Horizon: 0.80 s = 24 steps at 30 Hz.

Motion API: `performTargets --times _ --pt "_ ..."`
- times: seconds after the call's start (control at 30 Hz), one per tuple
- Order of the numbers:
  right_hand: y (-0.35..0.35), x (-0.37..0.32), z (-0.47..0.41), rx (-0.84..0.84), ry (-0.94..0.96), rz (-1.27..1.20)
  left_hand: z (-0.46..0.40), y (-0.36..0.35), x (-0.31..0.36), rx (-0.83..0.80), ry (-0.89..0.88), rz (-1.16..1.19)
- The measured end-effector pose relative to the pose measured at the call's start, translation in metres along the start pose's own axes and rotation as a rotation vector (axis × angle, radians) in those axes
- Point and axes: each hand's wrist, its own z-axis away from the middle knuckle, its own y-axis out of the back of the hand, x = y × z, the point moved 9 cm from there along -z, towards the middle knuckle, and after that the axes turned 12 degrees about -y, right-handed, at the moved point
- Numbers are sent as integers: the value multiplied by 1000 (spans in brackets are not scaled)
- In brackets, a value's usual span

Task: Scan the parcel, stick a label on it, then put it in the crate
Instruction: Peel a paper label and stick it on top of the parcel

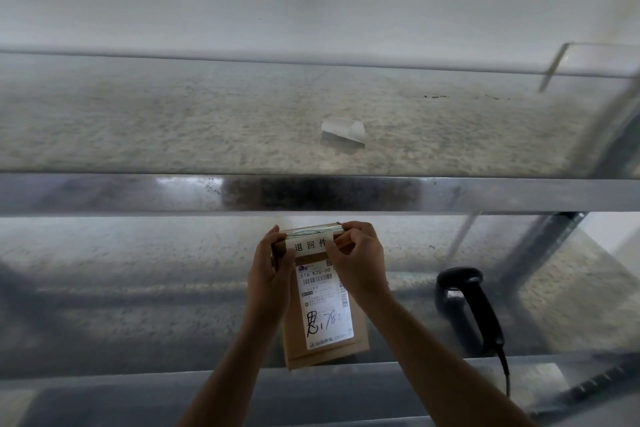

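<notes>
A brown cardboard parcel (358, 340) with a white shipping sheet stands tilted on the lower shelf in the head view. A white label (309, 245) with black characters lies across its upper edge. My left hand (270, 263) grips the parcel's top left corner, thumb on the label's left end. My right hand (360, 260) pinches the label's right end against the parcel's top right. No crate is in view.
A black handheld scanner (467, 302) lies on the lower shelf to the right, its cable trailing down. A curled piece of white backing paper (343, 132) rests on the upper shelf (138, 121). A metal shelf beam (104, 192) crosses just above my hands.
</notes>
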Motion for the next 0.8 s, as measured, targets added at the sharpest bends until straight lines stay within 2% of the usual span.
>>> performTargets --times 0.17,0.33,0.47,0.63,0.8 --pt "10 4 3 90 -3 -15 0 2 -4 2 9 -22" --pt "11 8 0 63 -19 -85 -1 1 -5 -8 -8 -54" --pt "10 22 -4 -28 -77 -161 -2 1 -6 -31 -13 -66" --pt "26 59 13 -79 0 2 -6 3 -14 -52 55 -67" --pt "0 104 49 -338 38 156 -10 1 -11 -66 57 -96"
